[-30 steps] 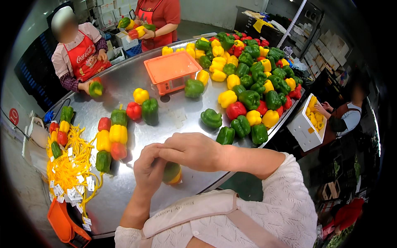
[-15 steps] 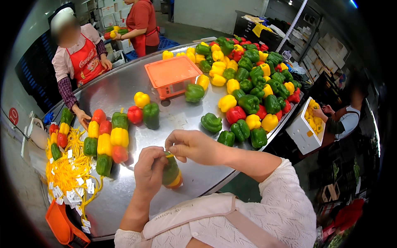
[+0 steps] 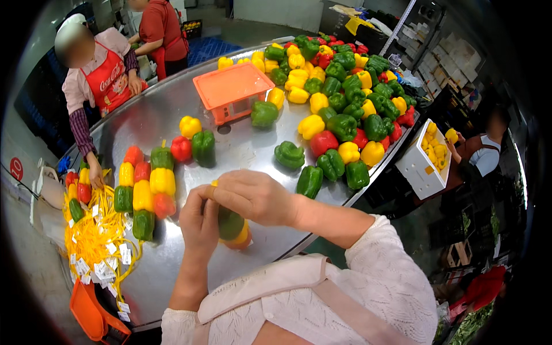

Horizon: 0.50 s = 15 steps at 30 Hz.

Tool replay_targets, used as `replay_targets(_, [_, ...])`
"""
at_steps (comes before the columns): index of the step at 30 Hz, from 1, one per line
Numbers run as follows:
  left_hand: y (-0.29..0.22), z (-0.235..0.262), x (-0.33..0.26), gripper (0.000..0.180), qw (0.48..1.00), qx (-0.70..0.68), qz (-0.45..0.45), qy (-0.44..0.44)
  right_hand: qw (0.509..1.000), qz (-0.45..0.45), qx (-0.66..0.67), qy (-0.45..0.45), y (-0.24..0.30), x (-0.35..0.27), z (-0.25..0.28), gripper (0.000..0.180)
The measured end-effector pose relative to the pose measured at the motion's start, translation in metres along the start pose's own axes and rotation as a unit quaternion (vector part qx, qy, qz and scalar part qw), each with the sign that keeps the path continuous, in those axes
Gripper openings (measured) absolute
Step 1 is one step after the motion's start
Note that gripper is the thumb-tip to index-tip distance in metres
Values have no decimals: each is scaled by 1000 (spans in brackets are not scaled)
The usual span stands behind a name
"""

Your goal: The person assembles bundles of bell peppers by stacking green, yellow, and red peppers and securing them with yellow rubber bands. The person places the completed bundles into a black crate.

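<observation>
Right hand (image 3: 253,195) fingers were curled together, pinching the yellow net top at the thumb (image 3: 214,185). Left hand (image 3: 198,221) fingers were wrapped shut round the side of the pepper pack (image 3: 233,227), green over yellow/orange, standing upright near the table's (image 3: 172,112) near edge.

To do it well, my read: keep the left grip firm so the stack stays vertical, gather all the netting before closing, no slack.

Finished packs (image 3: 144,190) lay in rows toward the left edge, yellow nets with tags (image 3: 95,247) at the near-left corner, loose peppers (image 3: 339,98) piled at the far-right, orange crate (image 3: 233,89) mid-far.
</observation>
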<state>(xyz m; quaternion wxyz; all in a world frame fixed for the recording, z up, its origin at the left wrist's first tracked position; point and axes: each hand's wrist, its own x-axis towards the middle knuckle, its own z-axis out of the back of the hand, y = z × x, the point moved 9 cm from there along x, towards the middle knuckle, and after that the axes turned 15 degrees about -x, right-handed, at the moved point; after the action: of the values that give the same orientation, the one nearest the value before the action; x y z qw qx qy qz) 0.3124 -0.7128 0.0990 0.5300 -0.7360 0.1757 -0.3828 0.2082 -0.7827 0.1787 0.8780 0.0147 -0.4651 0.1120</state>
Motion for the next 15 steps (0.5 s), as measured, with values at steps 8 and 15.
replay_targets(8, [-2, -8, 1, 7, 998, -41, 10, 47, 995, -13, -22, 100, -19, 4, -12, 28])
replay_targets(15, [-4, -8, 0, 13, 999, -5, 4, 53, 873, -293, 268, 285, -48, -15, -37, 16])
